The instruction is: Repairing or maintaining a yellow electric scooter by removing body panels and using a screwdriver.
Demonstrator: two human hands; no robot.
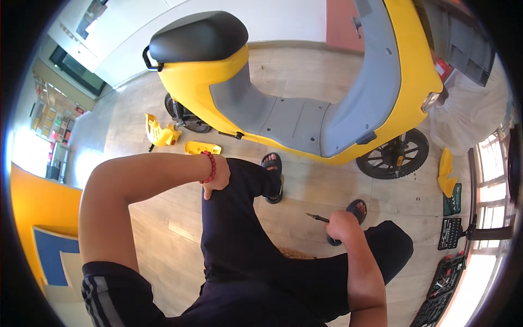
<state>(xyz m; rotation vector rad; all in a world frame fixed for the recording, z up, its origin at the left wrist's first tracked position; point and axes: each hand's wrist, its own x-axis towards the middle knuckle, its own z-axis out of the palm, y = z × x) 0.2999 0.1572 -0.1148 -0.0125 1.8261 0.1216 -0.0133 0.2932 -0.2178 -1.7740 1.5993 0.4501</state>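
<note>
My right hand (344, 224) is closed round a screwdriver (317, 217), its slim dark shaft pointing left above the floor. The handle is hidden in my fist. My left hand (219, 179), below a red bead bracelet (209, 168), rests on my left knee, holding nothing. One digit stretches downward there, while the other fingers are mostly out of sight. In front of me stands a yellow and grey scooter (297, 117) with a black seat (199, 37). Neither hand touches it.
Yellow body panels lie on the floor: a curved piece (162, 134) and a flat one (202, 147) at left, another (447, 173) at right. Along the right side are a tool case (451, 234) and an open toolbox (448, 275). Clear plastic sheeting (468, 111) hangs beyond the front wheel (393, 155).
</note>
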